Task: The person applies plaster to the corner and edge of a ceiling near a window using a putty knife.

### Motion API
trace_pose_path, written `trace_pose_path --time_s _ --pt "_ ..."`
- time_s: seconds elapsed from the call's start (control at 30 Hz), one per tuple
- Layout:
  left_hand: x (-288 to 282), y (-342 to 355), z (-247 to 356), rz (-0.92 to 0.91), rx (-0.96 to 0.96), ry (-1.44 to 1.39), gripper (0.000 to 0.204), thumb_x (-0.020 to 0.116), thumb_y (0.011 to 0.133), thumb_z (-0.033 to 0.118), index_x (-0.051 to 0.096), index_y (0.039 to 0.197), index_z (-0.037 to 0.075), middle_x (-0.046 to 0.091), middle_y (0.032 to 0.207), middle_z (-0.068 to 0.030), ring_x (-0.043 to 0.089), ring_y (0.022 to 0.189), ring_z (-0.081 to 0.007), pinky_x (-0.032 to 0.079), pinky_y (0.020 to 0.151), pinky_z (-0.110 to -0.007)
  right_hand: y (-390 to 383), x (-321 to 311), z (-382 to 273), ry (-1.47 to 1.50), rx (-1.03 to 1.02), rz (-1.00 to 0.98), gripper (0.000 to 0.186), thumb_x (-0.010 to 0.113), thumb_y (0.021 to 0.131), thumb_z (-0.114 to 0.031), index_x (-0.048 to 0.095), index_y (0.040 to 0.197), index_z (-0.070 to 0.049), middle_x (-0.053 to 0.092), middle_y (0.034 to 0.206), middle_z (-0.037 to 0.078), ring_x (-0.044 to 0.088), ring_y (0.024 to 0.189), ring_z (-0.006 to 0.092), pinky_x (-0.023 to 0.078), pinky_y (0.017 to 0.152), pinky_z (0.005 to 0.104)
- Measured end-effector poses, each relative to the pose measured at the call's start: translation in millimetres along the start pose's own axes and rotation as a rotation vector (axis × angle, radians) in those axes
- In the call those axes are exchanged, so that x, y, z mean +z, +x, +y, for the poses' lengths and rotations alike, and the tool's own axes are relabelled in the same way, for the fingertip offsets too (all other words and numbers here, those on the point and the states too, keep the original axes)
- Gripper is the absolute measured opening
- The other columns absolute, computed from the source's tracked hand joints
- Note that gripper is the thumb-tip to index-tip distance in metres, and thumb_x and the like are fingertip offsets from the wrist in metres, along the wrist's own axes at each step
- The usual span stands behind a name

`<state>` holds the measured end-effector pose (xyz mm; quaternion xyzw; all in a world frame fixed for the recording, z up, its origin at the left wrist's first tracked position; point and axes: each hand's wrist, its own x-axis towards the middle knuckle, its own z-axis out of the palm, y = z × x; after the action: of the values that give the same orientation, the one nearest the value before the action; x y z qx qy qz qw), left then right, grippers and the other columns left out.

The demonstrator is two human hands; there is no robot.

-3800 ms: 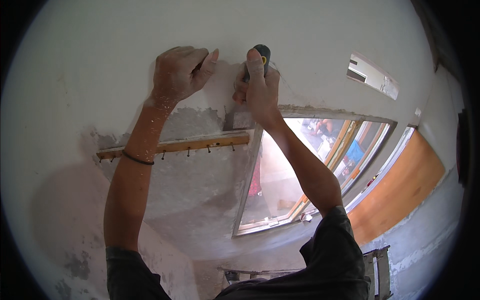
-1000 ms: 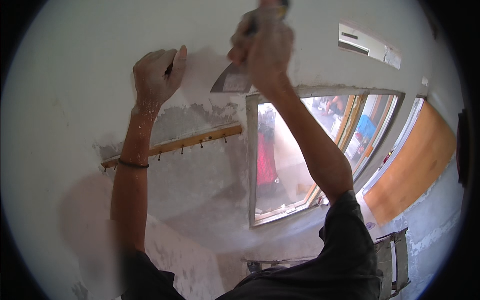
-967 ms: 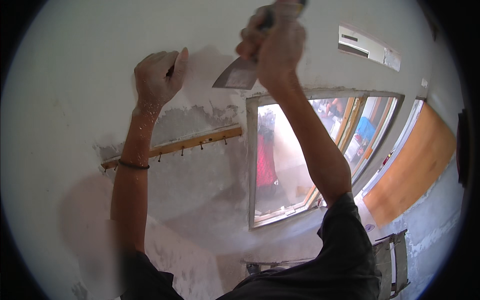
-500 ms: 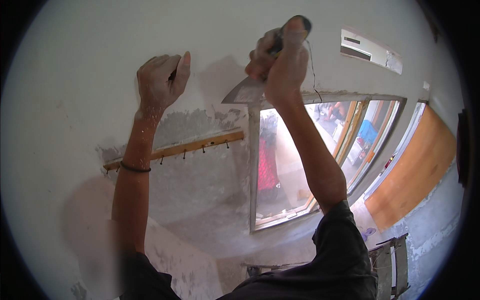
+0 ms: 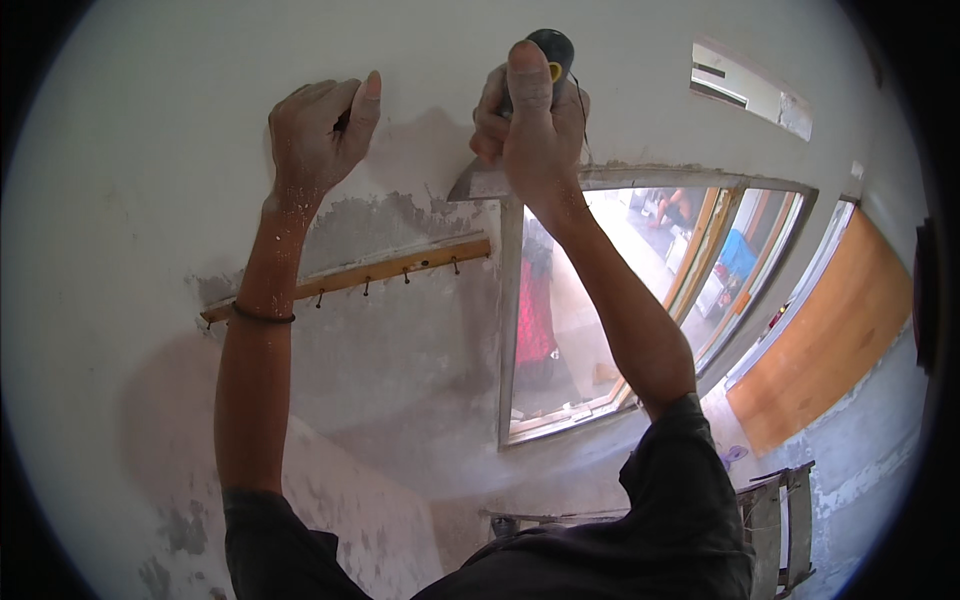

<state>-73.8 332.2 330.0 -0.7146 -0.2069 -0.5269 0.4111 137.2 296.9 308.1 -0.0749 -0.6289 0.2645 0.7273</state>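
Dust coats my left hand (image 5: 318,135), a closed fist near the white wall (image 5: 400,60); whatever it may hold is hidden inside the curled fingers. My right hand (image 5: 530,150), raised to the right of it, grips a scraper by its black-and-yellow handle (image 5: 552,48). The scraper's wide metal blade (image 5: 469,184) sticks out leftward just above the top left corner of the window frame, partly behind that hand. Below and between my hands the plaster has a rough grey patch (image 5: 370,218).
A wooden rail with hooks (image 5: 385,265) runs below the patch. A framed window (image 5: 508,320) shows a red cloth and a person (image 5: 672,208) outside. An orange board (image 5: 820,330) stands at the right, with a slatted wooden structure (image 5: 765,530) at the lower right and a narrow opening (image 5: 750,88) upper right.
Over the last second my right hand, still gripping the scraper, has come down from higher up and since shifted left. My left fist stays at about the same spot on the wall.
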Motion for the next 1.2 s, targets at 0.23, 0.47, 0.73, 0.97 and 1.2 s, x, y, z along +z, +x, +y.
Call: trace_pose_path --time_s 0.23,0.47,0.73,0.97,1.2 --pt "0 3 2 0.033 -0.020 -0.043 0.051 0.057 0.097 0.030 0.043 0.053 0.007 0.034 0.045 -0.0025 0.030 0.042 -0.0152 0.028 0.042 -0.032 -4 1 3 0.032 0.050 0.017 0.065 0.047 0.093 -0.062 0.042 0.058 -0.008 0.036 0.044 -0.001 0.040 0.038 0.0098 0.036 0.038 0.0259" --pt "-1 -1 -5 0.038 0.000 -0.017 0.051 0.058 0.097 0.028 0.043 0.053 0.007 0.032 0.045 -0.0025 0.030 0.041 -0.0146 0.027 0.041 -0.031 5 0 -8 -0.039 0.032 0.030 0.068 0.040 0.094 -0.066 0.041 0.058 -0.008 0.035 0.044 0.000 0.042 0.038 0.0124 0.036 0.038 0.0273" --pt "1 -4 -6 0.039 -0.008 -0.074 0.051 0.059 0.097 0.028 0.043 0.053 0.007 0.031 0.045 -0.0014 0.028 0.042 -0.0136 0.026 0.041 -0.030 -3 2 5 -0.070 0.055 0.006 0.069 0.041 0.091 -0.070 0.040 0.060 -0.008 0.031 0.045 -0.001 0.038 0.036 0.0135 0.035 0.038 0.0283" --pt "2 -2 -6 0.036 -0.014 -0.082 0.050 0.060 0.096 0.028 0.044 0.053 0.007 0.030 0.045 -0.0008 0.027 0.042 -0.0129 0.025 0.041 -0.029 -9 -3 17 -0.078 0.085 0.021 0.069 0.041 0.092 -0.069 0.041 0.060 -0.008 0.033 0.045 0.000 0.040 0.036 0.0140 0.037 0.038 0.0287" --pt "0 -2 -4 0.034 -0.013 -0.054 0.050 0.060 0.096 0.027 0.043 0.053 0.006 0.031 0.045 -0.0008 0.028 0.042 -0.0121 0.025 0.041 -0.029 2 -7 0 0.123 0.006 0.048 0.064 0.052 0.090 -0.063 0.044 0.059 -0.007 0.041 0.047 0.000 0.042 0.037 0.0099 0.038 0.039 0.0259"
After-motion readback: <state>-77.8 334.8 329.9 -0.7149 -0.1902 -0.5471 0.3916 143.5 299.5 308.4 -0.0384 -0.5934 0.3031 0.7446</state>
